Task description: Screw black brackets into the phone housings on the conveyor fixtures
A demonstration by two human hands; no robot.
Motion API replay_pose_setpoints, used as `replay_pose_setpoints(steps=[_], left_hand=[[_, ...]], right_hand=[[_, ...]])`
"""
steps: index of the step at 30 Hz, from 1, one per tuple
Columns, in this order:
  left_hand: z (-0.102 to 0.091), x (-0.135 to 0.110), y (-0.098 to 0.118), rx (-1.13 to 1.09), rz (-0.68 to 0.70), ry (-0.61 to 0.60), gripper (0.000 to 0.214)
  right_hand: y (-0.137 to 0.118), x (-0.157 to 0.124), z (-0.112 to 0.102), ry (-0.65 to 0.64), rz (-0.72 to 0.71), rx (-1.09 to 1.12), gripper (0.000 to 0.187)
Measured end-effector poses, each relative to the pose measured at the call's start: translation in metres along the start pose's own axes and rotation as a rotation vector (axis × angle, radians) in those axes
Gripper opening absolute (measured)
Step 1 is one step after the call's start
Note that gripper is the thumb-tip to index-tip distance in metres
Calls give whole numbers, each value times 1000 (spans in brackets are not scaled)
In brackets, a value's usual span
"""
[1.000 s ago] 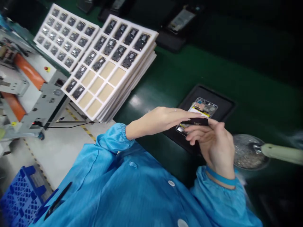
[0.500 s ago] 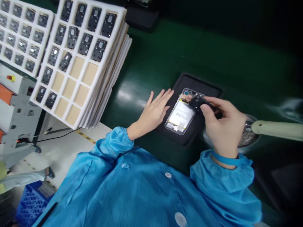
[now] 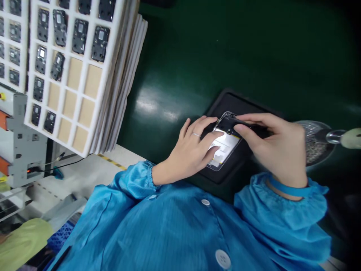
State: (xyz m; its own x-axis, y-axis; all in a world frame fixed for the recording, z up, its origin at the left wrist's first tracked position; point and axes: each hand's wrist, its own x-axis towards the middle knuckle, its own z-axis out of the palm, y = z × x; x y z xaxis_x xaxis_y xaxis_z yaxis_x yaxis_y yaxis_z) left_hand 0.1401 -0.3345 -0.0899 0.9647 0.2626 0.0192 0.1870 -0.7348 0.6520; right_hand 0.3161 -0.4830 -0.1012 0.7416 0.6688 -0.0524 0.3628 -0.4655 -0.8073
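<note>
An opened smartphone (image 3: pixel 225 145), its white battery showing, lies on a black mat (image 3: pixel 239 101). Over the phone's upper end is a thin black plastic cover part (image 3: pixel 228 125). My right hand (image 3: pixel 278 145) pinches this part at its right side between thumb and fingers; the palm hides some of it. With fingers spread, my left hand (image 3: pixel 194 146) rests at the phone's left edge. Its fingertips reach over the phone, and a ring is on one finger.
Left, a stack of white trays (image 3: pixel 113 90) has several black parts like this one in its top compartments. Another tray (image 3: pixel 24 45) stands farther left. Beyond my right hand are a bowl of small metal pieces (image 3: pixel 314 148) and a pale green handle (image 3: pixel 351 138). A person in yellow (image 3: pixel 28 241) is at lower left.
The black cover part has come down over the phone's upper end, still in my right hand. My left hand has moved right onto the phone's edge. The view has shifted right.
</note>
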Motion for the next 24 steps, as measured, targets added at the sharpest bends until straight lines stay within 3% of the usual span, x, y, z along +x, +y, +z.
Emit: replay_pose_setpoints(steps=[3,11,24], left_hand=[[3,-3,1,9,-4,-13,31],[22,-3,-3,230,78,13,39],[27,-1,-2,425,159,59,52]], right_hand=[[0,-4,1,-1,29,64,29],[6,-5,5,47,-28,-75,26],[7,-6,1,125,-103,-68,20]])
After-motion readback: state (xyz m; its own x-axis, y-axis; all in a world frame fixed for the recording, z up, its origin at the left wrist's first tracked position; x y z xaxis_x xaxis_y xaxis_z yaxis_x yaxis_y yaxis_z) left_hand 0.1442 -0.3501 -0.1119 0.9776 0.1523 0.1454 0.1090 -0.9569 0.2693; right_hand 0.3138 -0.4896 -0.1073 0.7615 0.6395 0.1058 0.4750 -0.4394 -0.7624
